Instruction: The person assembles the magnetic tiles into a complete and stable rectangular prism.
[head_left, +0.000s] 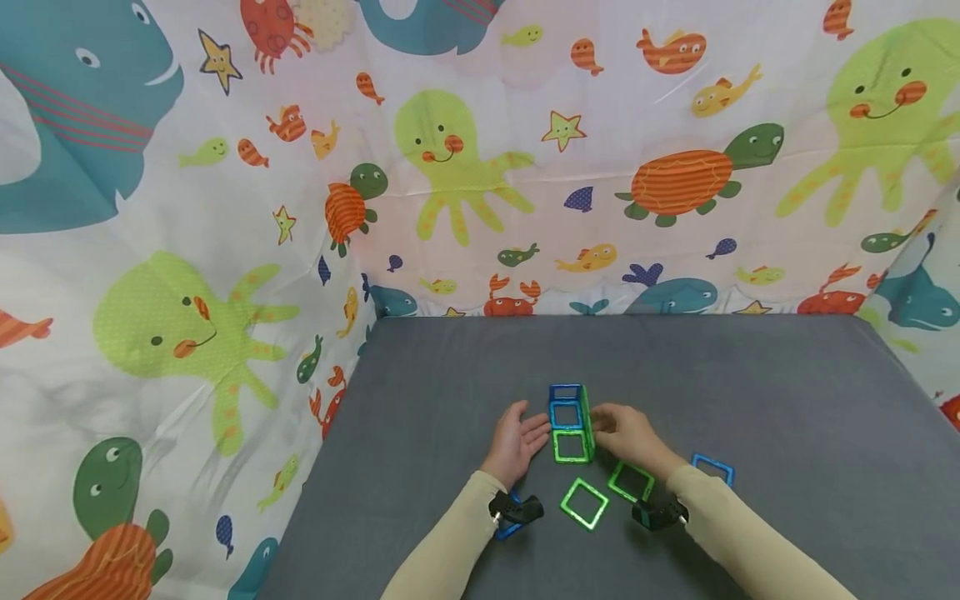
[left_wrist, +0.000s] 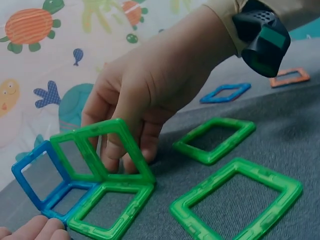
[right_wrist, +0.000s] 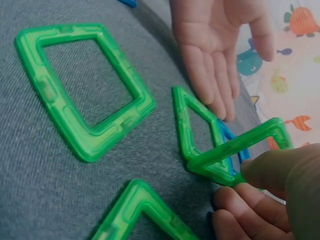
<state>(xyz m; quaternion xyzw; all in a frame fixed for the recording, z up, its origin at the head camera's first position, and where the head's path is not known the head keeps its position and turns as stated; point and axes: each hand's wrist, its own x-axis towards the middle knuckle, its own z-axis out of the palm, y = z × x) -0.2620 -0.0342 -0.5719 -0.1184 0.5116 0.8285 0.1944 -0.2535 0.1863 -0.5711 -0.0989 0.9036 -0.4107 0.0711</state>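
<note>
Basically, blue/green frame build (head_left: 567, 430) sits on grey table (head_left: 450, 358), some sqs flat, others upright. L hand (head_left: 517, 442) spread, fingers straight, just beside its left side. R hand (head_left: 630, 433) has bent fingers at upright green side; can't tell if pinching. Nearer: 2 loose green sqs (head_left: 576, 517), blue sq (head_left: 712, 462) by R sleeve (head_left: 720, 508).

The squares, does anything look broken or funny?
Nothing looks broken. Two loose green squares lie askew on the table, turned at an angle to the joined squares between the left hand and right hand. They're probably just spare pieces, so that isn't worrying.
</note>
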